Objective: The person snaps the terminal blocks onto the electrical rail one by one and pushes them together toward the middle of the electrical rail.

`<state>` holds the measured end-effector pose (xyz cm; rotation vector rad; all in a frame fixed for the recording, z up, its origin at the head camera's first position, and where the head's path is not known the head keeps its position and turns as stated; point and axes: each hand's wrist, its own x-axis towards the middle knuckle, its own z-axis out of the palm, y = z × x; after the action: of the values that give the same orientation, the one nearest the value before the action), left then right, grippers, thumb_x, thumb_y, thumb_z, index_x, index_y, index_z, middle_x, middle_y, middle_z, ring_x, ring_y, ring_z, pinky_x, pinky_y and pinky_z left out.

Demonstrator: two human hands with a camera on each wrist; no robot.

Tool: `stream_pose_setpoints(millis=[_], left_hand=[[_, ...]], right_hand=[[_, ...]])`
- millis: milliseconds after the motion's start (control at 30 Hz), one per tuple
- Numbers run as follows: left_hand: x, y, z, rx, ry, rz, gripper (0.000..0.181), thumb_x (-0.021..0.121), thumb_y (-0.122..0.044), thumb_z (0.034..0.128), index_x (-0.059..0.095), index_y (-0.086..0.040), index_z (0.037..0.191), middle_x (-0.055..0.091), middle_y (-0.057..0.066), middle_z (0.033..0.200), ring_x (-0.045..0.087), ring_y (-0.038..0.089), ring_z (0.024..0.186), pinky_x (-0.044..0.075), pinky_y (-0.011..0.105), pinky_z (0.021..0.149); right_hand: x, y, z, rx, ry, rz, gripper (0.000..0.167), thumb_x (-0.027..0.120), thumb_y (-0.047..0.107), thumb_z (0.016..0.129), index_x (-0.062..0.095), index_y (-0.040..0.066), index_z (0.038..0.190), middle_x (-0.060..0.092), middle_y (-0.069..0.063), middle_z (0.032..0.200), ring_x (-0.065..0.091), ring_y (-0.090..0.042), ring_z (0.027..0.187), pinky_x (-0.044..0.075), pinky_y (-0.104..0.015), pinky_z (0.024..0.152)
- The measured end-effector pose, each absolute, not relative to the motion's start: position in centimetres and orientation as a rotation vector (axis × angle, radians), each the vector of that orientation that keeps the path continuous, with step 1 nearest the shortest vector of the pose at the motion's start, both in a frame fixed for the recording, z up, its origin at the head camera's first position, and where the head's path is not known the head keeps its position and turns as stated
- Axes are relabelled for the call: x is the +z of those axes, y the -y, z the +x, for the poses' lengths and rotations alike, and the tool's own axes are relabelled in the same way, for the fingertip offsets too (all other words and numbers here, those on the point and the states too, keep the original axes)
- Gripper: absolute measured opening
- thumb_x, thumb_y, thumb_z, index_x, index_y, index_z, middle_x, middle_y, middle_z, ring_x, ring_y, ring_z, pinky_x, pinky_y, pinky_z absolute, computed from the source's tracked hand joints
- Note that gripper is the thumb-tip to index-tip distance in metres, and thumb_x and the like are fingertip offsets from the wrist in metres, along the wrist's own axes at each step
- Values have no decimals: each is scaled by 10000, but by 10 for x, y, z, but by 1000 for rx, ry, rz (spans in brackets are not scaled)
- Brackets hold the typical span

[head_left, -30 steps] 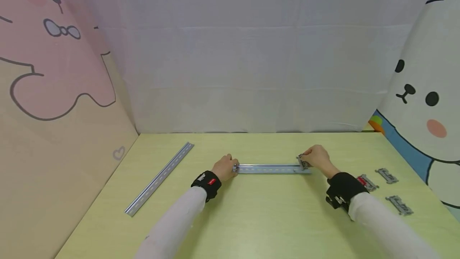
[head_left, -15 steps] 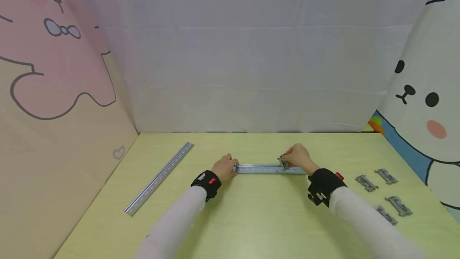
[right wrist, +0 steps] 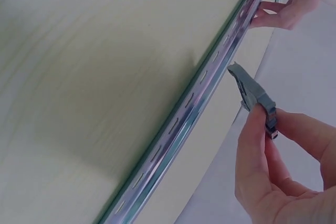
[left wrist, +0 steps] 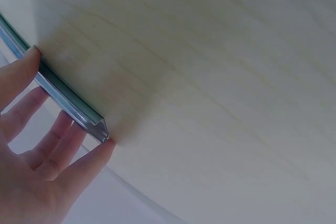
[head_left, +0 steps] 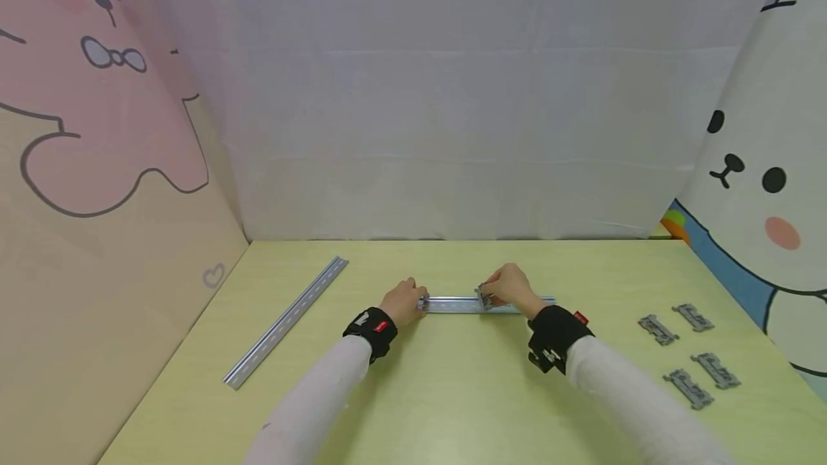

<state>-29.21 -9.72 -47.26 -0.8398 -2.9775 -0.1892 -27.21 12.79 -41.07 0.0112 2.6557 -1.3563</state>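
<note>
A slotted metal DIN rail (head_left: 452, 305) lies crosswise on the table. Its left end is gripped by my left hand (head_left: 402, 301); the left wrist view shows the thumb and fingers along both edges of the rail (left wrist: 71, 99). My right hand (head_left: 513, 290) pinches a small grey terminal block (head_left: 483, 298) over the middle of the rail. In the right wrist view the block (right wrist: 253, 95) is tilted between thumb and fingertips and appears held apart from the rail (right wrist: 181, 116).
A second slotted rail (head_left: 287, 321) lies slanted on the left of the table (head_left: 439, 393). Several grey terminal blocks, one of them (head_left: 689, 389) nearest me, lie on the right side. A white curtain (head_left: 413, 106) hangs behind the table.
My right hand has moved left along the rail with the terminal block, from near the rail's right end to its middle. The left hand has stayed at the left end.
</note>
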Motion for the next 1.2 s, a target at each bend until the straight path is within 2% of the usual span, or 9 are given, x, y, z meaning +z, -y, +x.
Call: stream_pose_setpoints(millis=[333, 467, 600, 667, 800, 867, 933, 1100, 1200], left_hand=[[-465, 96, -288, -217, 3010, -823, 269, 709, -191, 743, 614, -105, 979, 440, 40, 820, 444, 171, 751, 401, 275, 609], [-464, 95, -288, -210, 3008, -813, 271, 705, -186, 746, 617, -105, 988, 441, 44, 823, 443, 176, 753, 400, 277, 608], [-463, 94, -286, -210, 3014, -805, 280, 707, -191, 744, 619, -102, 994, 443, 47, 824, 445, 180, 756, 400, 280, 607], [-462, 94, -286, -207, 3018, -805, 283, 708, -198, 744, 619, -106, 996, 439, 45, 824, 442, 178, 756, 396, 277, 603], [-460, 94, -284, -211, 3011, -814, 289, 713, -204, 738, 619, -105, 992, 437, 45, 819, 437, 177, 748, 393, 278, 593], [-459, 94, -283, -215, 3003, -820, 291, 718, -200, 732, 618, -102, 987, 438, 47, 815, 436, 176, 740, 393, 278, 587], [-459, 94, -283, -211, 3005, -817, 294, 718, -201, 731, 619, -102, 990, 443, 47, 817, 437, 173, 740, 393, 275, 590], [-457, 93, -283, -205, 3032, -791, 303, 712, -201, 739, 618, -105, 1010, 446, 43, 824, 434, 167, 746, 388, 265, 597], [-456, 93, -282, -213, 3040, -786, 305, 712, -197, 740, 616, -102, 1014, 448, 45, 826, 436, 169, 746, 390, 269, 598]], right_hand=[[-428, -113, -276, -1389, -2683, -21, 154, 651, 34, 751, 628, -84, 847, 633, -186, 769, 621, -223, 592, 499, -302, 525], [-501, -125, -324, -1512, -2671, -182, 141, 691, 104, 718, 628, -19, 748, 611, -117, 656, 590, -160, 506, 466, -252, 437], [-546, -125, -355, -1532, -2607, -152, 229, 726, 163, 710, 627, -32, 779, 615, -145, 686, 603, -201, 543, 481, -287, 467], [-535, -119, -347, -1523, -2592, -126, 234, 724, 154, 716, 623, -43, 793, 616, -153, 704, 607, -209, 557, 486, -296, 482], [-480, -100, -306, -1517, -2606, -57, 153, 686, 60, 726, 609, -66, 766, 605, -157, 678, 597, -207, 536, 480, -283, 464], [-444, -88, -281, -1462, -2608, 45, 142, 655, 8, 741, 598, -100, 812, 606, -195, 736, 611, -252, 592, 499, -314, 520], [-431, -84, -268, -1454, -2624, 49, 138, 619, -35, 755, 576, -138, 836, 598, -231, 769, 614, -277, 618, 504, -310, 545], [-424, -78, -262, -1461, -2631, 58, 114, 607, -54, 760, 579, -137, 832, 599, -219, 758, 610, -243, 573, 502, -289, 534], [-450, -80, -282, -1496, -2626, 30, 86, 628, -37, 743, 595, -99, 793, 602, -182, 710, 601, -212, 522, 492, -279, 489]])
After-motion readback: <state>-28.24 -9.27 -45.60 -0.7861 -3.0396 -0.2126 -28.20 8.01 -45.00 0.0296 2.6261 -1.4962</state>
